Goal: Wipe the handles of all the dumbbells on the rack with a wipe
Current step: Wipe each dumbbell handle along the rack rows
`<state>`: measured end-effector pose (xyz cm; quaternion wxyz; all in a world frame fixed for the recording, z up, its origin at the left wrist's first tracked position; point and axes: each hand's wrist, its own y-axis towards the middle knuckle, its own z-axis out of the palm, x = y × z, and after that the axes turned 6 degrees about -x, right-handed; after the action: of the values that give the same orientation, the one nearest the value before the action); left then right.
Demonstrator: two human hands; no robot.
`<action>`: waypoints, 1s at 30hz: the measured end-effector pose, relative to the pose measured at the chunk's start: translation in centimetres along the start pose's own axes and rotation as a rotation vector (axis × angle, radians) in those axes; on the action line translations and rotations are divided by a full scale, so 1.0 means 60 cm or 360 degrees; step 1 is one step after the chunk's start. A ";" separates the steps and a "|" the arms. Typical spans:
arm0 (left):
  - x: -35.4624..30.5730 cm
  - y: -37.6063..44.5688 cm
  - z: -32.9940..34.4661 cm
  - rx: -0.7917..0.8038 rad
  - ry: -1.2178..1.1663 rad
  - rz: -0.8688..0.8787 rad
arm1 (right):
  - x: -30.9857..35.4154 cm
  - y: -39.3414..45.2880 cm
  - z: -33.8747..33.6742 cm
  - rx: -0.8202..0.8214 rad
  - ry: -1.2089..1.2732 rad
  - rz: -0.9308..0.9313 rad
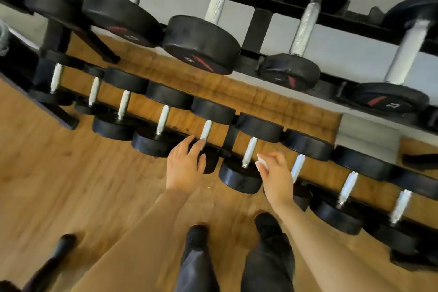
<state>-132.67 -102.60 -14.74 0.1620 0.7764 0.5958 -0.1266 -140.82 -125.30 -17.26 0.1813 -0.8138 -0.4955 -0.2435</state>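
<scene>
A black two-tier rack (258, 25) holds black dumbbells with silver knurled handles. On the lower tier, my left hand (184, 165) rests with straight fingers on the near head of one dumbbell, fingertips close to its handle (206, 129). My right hand (276, 174) pinches a small white wipe (262, 163) just right of the neighbouring dumbbell's handle (250, 150), not touching it. Further handles run to the right (298, 167) and to the left (163, 119) along the lower tier. Bigger dumbbells (201, 42) sit on the upper tier.
Wooden floor (71, 185) lies in front of the rack. My legs and dark shoes (267, 221) stand close to the lower tier. Another person's dark shoe (65, 242) is at the lower left. A pale wall (355, 59) is behind the rack.
</scene>
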 end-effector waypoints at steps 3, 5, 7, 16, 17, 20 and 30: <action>0.064 0.007 0.026 0.0025 -0.0016 0.0125 | -0.001 -0.024 0.050 -0.0030 -0.0048 0.0112; 0.101 0.008 0.044 0.0056 -0.0026 0.0176 | -0.001 -0.039 0.082 -0.0052 -0.0077 0.0141; 0.130 0.009 0.062 0.0081 -0.0032 0.0207 | -0.003 -0.048 0.112 -0.0090 -0.0111 0.0148; 0.188 0.043 0.176 0.0101 -0.0066 0.0307 | -0.045 0.007 0.229 -0.0117 -0.0133 0.0179; 0.191 0.046 0.190 0.0083 -0.0072 0.0315 | -0.054 0.016 0.240 -0.0121 -0.0128 0.0170; 0.202 0.050 0.238 0.0004 -0.0084 0.0289 | -0.091 0.046 0.275 -0.0135 -0.0117 0.0152; 0.245 0.053 0.389 -0.0210 -0.0067 0.0351 | -0.186 0.140 0.376 -0.0409 -0.0084 -0.0105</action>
<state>-125.86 -99.74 -41.50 0.2382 0.8219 0.5104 -0.0848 -132.77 -124.95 -42.54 0.0544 -0.8197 -0.4914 -0.2892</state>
